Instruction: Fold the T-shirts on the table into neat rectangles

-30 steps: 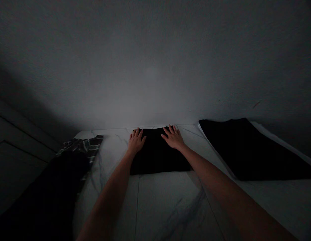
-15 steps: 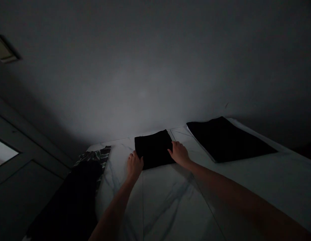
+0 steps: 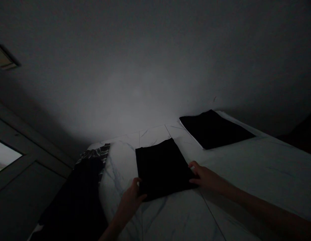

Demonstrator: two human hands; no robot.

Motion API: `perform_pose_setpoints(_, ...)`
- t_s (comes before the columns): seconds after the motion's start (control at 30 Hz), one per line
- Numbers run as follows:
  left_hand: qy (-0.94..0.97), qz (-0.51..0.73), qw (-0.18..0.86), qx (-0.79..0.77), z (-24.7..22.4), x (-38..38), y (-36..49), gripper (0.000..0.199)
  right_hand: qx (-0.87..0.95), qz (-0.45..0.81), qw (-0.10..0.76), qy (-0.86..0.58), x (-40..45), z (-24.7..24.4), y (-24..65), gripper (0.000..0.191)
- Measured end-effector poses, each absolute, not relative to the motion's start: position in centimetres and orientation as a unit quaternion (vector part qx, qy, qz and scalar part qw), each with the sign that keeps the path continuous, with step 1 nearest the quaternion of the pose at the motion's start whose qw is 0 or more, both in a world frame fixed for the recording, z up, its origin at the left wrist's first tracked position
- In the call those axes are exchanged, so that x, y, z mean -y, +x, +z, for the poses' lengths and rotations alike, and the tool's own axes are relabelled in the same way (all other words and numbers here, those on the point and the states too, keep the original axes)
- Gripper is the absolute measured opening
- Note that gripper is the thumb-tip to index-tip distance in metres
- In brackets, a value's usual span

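Note:
A folded black cloth [image 3: 162, 169] lies flat on the white marble-patterned surface in front of me; the dim light hides what garment it may be. At its near left corner my left hand [image 3: 132, 195] grips the edge, thumb on top and the other fingers at the side. My right hand [image 3: 199, 175] holds the near right corner, with thumb and fingertips on the edge. Farther right, another folded black cloth [image 3: 215, 130] rests on something white, its pale border showing along the sides.
Dark clothing [image 3: 72, 201] with a striped piece [image 3: 95, 154] is heaped along the left edge of the marble-patterned surface [image 3: 180, 217]. A grey wall [image 3: 145, 77] rises behind. A panelled door [image 3: 27, 177] stands at left, below a small wall fixture [image 3: 4, 58].
The middle black cloth now shows a larger area and reaches nearer to me. Both hands have come toward me and now hold its near corners. The view has shifted slightly.

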State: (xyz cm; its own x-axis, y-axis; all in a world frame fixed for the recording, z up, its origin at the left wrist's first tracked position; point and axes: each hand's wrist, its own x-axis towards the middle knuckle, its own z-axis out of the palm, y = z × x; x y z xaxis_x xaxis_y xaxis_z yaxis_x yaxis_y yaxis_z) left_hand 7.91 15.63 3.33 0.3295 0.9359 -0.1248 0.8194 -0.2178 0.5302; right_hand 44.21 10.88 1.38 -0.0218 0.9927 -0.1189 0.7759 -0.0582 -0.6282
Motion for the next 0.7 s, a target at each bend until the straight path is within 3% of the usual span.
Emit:
perform_pose_setpoints(0.13, 0.715, 0.206, 0.287, -0.603, 3.9, -17.7, 7.7, 0.061, 0.636, 0.250, 0.207, -0.701, -11.8, 2.9, 44.7, 0.043)
perform_pose_setpoints(0.3, 0.586, 0.295, 0.413, -0.632, 5.2, -24.6, 11.3, 0.064, 0.589, 0.222, 0.223, -0.745, -19.0, 4.8, 42.8, 0.029)
perform_pose_setpoints(0.4, 0.579, 0.302, 0.468, -0.596, 4.8, -26.2, 12.6, 0.061, 0.562, 0.232, 0.213, -0.765, -20.9, 5.3, 41.4, 0.032)
perform_pose_setpoints(0.53, 0.692, 0.322, 0.403, -0.505, 3.0, -26.1, 12.2, 0.048, 0.555, 0.247, 0.218, -0.764, -20.5, 5.2, 40.5, 0.039)
perform_pose_setpoints(0.7, 0.771, 0.312, 0.309, -0.462, 1.5, -25.6, 11.5, 0.063, 0.593, 0.200, 0.268, -0.732, -19.8, 3.2, 39.8, 0.038)
